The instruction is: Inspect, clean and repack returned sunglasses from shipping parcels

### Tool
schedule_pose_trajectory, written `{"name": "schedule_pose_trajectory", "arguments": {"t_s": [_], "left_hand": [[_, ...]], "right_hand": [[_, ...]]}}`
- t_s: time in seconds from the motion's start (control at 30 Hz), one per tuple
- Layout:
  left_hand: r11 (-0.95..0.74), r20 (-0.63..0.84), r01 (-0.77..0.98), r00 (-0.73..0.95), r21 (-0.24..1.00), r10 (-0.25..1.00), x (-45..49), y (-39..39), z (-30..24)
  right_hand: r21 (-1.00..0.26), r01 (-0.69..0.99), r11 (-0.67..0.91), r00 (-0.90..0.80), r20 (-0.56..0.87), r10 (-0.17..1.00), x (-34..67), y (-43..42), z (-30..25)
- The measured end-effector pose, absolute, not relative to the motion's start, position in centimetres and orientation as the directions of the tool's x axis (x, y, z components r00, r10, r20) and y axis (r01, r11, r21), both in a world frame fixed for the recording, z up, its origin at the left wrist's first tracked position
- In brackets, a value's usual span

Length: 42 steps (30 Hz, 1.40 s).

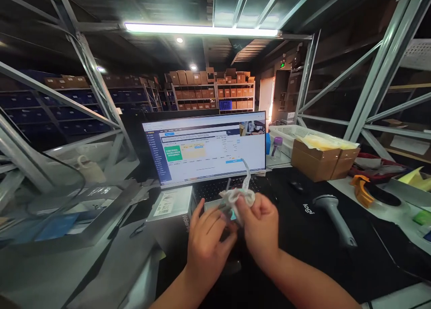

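Note:
My right hand [261, 230] pinches a crumpled, whitish, see-through plastic wrapping [240, 197] between thumb and fingers. A thin twisted strip of it stands up in front of the monitor. My left hand [208, 237] is just beside it, its fingers curled in against the wrapping and its index finger raised. Something small, with a teal patch [233, 215], shows between the two hands; the left fingers hide most of it. Both hands are above the black desk mat, in front of the keyboard [210, 190].
Ahead stands a lit monitor [208, 152]. A white box [170, 210] is left of my hands. To the right are a mouse [296, 186], a barcode scanner [335, 217], a tape dispenser [373, 194], a cardboard box [314, 161] and a purple-capped bottle [276, 147]. Metal rack posts flank the desk.

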State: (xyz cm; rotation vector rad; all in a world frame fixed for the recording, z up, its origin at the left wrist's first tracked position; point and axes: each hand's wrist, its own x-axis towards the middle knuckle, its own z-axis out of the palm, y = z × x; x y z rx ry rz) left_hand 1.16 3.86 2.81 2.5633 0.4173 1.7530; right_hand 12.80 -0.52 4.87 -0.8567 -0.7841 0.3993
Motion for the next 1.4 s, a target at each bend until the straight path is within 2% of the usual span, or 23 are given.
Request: {"name": "schedule_pose_trajectory", "arguments": {"t_s": [0.07,0.13,0.27,0.33,0.4,0.47,0.53,0.6,0.67,0.73,0.8,0.9,0.93,1.0,1.07,1.13,1.2,1.27,1.4], "left_hand": [[-0.961,0.908,0.189,0.332,0.202,0.257,1.1,4.0,2.7],[-0.958,0.909,0.205,0.324,0.203,0.262,1.0,4.1,2.7],[-0.963,0.939,0.225,0.271,0.152,0.212,0.6,4.6,2.7],[-0.966,0.936,0.214,0.286,0.145,0.204,0.3,4.9,3.2],[-0.972,0.918,0.199,0.35,0.123,0.188,0.0,5.2,3.8],[-0.984,0.885,0.158,0.442,0.086,0.148,-0.3,5.2,4.6],[-0.992,0.849,0.112,0.519,0.05,0.102,-0.6,5.3,5.2],[-0.993,0.829,0.117,0.551,0.031,0.091,-0.9,5.4,5.5],[-0.987,0.827,0.161,0.552,0.024,0.111,-1.1,5.6,5.5],[-0.981,0.811,0.191,0.568,0.04,0.143,-1.4,5.8,5.3],[-0.982,0.779,0.18,0.609,0.049,0.15,-1.6,5.9,5.2],[-0.992,0.7,0.12,0.706,0.027,0.105,-1.7,5.9,5.1],[-0.995,0.673,0.1,0.735,0.013,0.083,-1.6,5.9,5.0],[-0.997,0.638,0.073,0.769,-0.019,0.044,-1.5,5.8,5.0],[-0.996,0.626,0.07,0.78,-0.052,0.022,-1.3,5.6,4.9],[-0.993,0.607,0.076,0.795,-0.092,0.005,-1.1,5.4,4.9],[-0.988,0.58,0.063,0.814,-0.142,-0.031,-0.9,5.2,4.8],[-0.981,0.557,0.028,0.826,-0.194,-0.087,-0.6,4.9,4.6],[-0.96,0.565,-0.041,0.801,-0.277,-0.198,-0.6,4.8,4.4]], "right_hand": [[-0.771,0.163,0.615,0.67,0.544,0.505,11.7,-0.1,3.5],[-0.741,0.265,0.617,0.652,0.609,0.451,10.8,0.2,2.5],[-0.631,0.44,0.639,0.496,0.764,0.413,10.6,0.2,2.3],[-0.626,0.442,0.643,0.436,0.776,0.455,11.3,-0.2,3.2],[-0.735,0.283,0.617,0.45,0.669,0.591,12.5,-0.6,4.5],[-0.834,-0.015,0.552,0.474,0.48,0.738,14.0,-0.9,5.9],[-0.833,-0.266,0.485,0.456,0.335,0.825,15.4,-1.0,7.2],[-0.835,-0.34,0.432,0.401,0.287,0.87,16.9,-1.0,8.0],[-0.902,-0.237,0.361,0.282,0.291,0.914,18.8,-1.2,8.5],[-0.946,-0.01,0.324,0.193,0.317,0.929,21.2,-1.9,8.8],[-0.911,0.214,0.352,0.252,0.4,0.881,23.6,-3.0,9.1],[-0.821,0.393,0.415,0.448,0.565,0.693,25.8,-4.7,9.5],[-0.793,0.438,0.423,0.461,0.602,0.652,25.9,-5.1,9.6],[-0.741,0.525,0.418,0.377,0.643,0.666,25.2,-5.4,9.6],[-0.686,0.608,0.399,0.167,0.602,0.781,23.9,-5.2,9.5],[-0.62,0.691,0.373,-0.076,0.45,0.89,22.7,-4.9,9.2],[-0.543,0.761,0.356,-0.232,0.285,0.93,21.7,-4.6,8.9],[-0.492,0.795,0.354,-0.288,0.207,0.935,20.6,-4.7,8.6],[-0.482,0.805,0.346,-0.261,0.236,0.936,18.4,-5.1,8.2]]}}
